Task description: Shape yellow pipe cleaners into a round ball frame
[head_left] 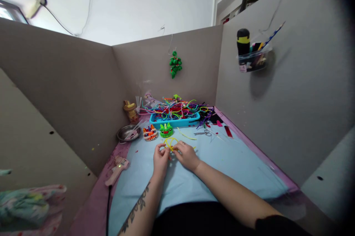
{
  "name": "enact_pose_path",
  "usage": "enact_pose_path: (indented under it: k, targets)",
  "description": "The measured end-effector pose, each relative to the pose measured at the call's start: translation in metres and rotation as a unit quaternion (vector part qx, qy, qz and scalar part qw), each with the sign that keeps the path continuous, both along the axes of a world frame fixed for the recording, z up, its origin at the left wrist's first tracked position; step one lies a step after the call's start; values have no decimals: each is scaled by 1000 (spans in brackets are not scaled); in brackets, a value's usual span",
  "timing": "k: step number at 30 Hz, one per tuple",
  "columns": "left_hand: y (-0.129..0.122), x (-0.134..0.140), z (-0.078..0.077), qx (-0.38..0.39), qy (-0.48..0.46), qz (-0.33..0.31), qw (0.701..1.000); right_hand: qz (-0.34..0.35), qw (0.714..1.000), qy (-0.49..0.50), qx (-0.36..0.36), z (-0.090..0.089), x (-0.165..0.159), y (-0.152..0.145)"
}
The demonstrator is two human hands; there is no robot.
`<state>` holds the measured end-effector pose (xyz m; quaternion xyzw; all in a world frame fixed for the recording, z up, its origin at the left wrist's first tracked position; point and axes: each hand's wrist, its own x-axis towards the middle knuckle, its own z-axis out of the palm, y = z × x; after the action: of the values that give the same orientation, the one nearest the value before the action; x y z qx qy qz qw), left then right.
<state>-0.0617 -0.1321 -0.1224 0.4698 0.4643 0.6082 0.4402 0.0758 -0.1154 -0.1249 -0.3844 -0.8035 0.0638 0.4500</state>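
Between my two hands, just above the light blue cloth (222, 166), is a yellow pipe cleaner (171, 140) bent into loops. My left hand (161, 156) pinches it from the left, fingers closed. From the right, my right hand (185, 154) pinches the same piece near its lower middle, and a yellow end pokes out past the fingers. The exact grip points are partly hidden by the fingertips. Right beyond the hands sit a green animal-face figure (166, 131) and an orange-and-white one (150, 133). A loose pale yellow strip (186, 134) lies behind my right hand.
A blue tray (174, 121) heaped with colourful pipe cleaners stands at the back. Scissors (203, 133) lie to the right. At left are a metal bowl (122, 134) and a pink corded glue gun (118, 170). Grey partitions (166, 69) surround the table; a green ornament (175, 65) hangs there.
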Motion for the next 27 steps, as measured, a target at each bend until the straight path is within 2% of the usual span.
enact_pose_path:
  k: [8,15,22,27]
  targets:
    - [3,-1,-3,2,-30,5,1000,-17,999,9,-34,1,-2,-2]
    - [2,2,0,14,-15,3,1000,-84,993,50,-73,-2,-9,-2]
    - [2,1,1,29,-19,12,999,11,993,101,-66,0,-5,2]
    - [1,1,2,20,-13,16,1000,10,996,82,-38,0,-5,1]
